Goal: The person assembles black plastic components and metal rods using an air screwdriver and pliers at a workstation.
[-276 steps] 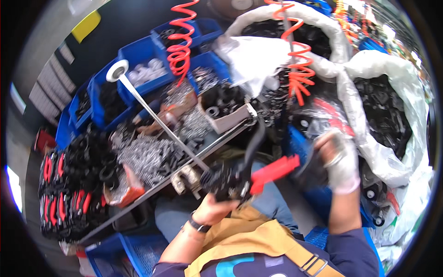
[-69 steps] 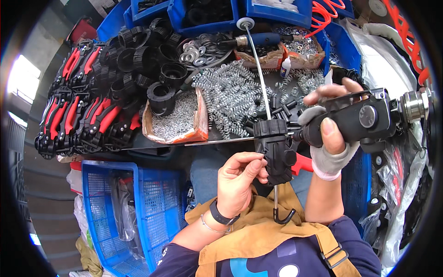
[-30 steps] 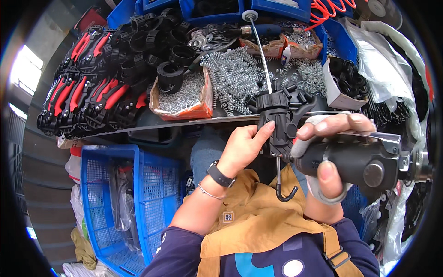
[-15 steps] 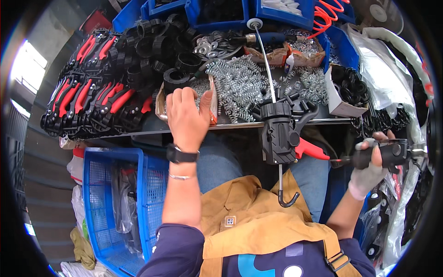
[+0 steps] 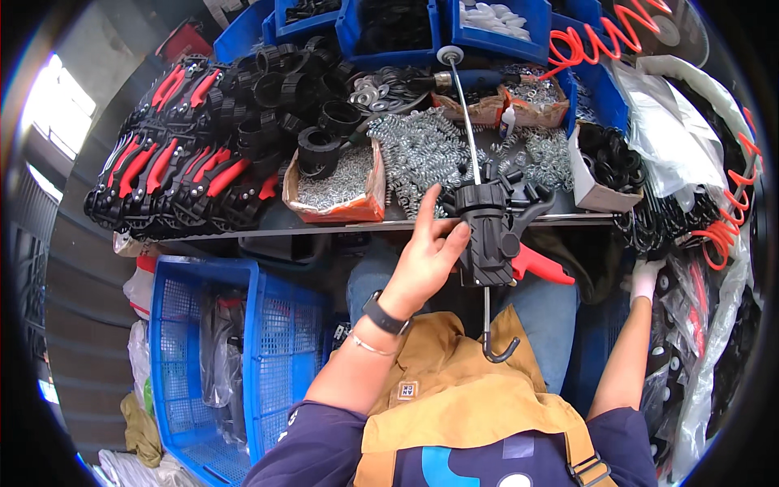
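Note:
A caulking gun [image 5: 485,243] with a black body and a red trigger [image 5: 542,266] lies at the bench's front edge. Its steel rod [image 5: 468,122] runs back to a round disc and ends near me in a hook [image 5: 501,355]. My left hand [image 5: 422,268] is at the body's left side, fingers spread and thumb close against it; contact is unclear. Over at the right, my gloved right hand [image 5: 644,280] reaches down beside the bench below dark wire hooks [image 5: 669,219]. Its fingers are hidden.
On the bench are red-and-black handle parts [image 5: 158,162], black rings [image 5: 276,89], springs [image 5: 418,146] and a box of small metal parts [image 5: 333,191]. Blue bins [image 5: 495,40] line the back. A blue basket [image 5: 253,349] stands left of my legs; a red coiled hose [image 5: 734,211] hangs right.
My left hand has moved right from the small-parts box to the caulking gun. My right hand has drawn away from the trigger; the black power driver it held is out of sight.

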Demonstrator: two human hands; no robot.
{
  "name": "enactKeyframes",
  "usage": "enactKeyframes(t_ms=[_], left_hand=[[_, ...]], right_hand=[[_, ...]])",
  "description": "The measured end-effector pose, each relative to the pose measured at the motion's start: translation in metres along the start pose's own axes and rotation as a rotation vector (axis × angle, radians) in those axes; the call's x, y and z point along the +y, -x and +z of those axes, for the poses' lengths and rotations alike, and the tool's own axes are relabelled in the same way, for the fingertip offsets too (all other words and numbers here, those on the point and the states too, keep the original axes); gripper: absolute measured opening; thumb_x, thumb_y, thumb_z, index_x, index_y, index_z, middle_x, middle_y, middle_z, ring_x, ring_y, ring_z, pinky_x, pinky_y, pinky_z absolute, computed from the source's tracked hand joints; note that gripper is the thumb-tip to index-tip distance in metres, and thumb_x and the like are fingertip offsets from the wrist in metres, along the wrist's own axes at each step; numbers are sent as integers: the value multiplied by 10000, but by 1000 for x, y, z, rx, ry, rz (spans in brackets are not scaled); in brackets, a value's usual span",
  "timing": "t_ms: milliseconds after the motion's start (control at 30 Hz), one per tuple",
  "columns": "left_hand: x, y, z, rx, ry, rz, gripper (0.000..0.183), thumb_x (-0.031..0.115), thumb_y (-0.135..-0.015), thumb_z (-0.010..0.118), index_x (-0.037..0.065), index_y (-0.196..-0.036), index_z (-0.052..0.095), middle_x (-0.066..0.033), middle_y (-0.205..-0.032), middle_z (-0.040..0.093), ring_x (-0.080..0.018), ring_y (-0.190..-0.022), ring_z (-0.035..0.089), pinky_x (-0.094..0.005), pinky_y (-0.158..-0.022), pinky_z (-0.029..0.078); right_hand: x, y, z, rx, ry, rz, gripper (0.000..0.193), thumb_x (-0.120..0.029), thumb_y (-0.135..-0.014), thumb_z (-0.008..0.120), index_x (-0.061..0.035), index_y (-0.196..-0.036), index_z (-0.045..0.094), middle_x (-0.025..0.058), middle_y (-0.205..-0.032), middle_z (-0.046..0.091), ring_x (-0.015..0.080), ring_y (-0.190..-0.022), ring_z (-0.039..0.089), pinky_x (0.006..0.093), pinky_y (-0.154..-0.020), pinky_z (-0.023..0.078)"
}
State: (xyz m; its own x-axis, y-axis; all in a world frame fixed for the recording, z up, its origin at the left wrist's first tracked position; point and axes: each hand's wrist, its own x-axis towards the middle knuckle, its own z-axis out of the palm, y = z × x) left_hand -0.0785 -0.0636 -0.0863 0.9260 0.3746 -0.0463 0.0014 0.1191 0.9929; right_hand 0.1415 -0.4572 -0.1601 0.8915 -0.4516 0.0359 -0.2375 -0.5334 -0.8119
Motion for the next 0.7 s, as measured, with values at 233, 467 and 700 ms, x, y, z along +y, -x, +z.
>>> enactKeyframes(t_ms=[233, 467, 700], left_hand=[[-14, -22, 16, 26, -119, 143, 966, 380, -790, 803, 41, -1488, 226, -171, -1148, 557, -206, -993, 582, -315, -874, 475], [-12, -29, 23, 4, -51, 84, 851, 141, -812, 778, 77, -1448, 216, -160, -1145, 562, -209, -987, 628, -314, -822, 545], [-5, -19, 40, -31, 308, 80, 733, 110, -830, 729, 26, -1407, 285, -148, -1149, 577, -195, -1002, 612, -325, -864, 524]], right_hand=[[241, 150, -264, 213, 462, -630, 338, -121, -995, 504, 56, -1283, 492, 191, -1278, 530, 281, -1214, 490, 383, -1060, 365], [423, 335, -393, 408, 490, -35, 400, -71, -944, 519, 56, -1317, 450, 197, -1220, 558, 292, -1161, 520, 390, -1028, 403], [369, 360, -335, 162, 466, -35, 486, -64, -872, 565, 21, -1334, 444, 187, -1212, 563, 301, -1159, 530, 398, -1027, 412]])
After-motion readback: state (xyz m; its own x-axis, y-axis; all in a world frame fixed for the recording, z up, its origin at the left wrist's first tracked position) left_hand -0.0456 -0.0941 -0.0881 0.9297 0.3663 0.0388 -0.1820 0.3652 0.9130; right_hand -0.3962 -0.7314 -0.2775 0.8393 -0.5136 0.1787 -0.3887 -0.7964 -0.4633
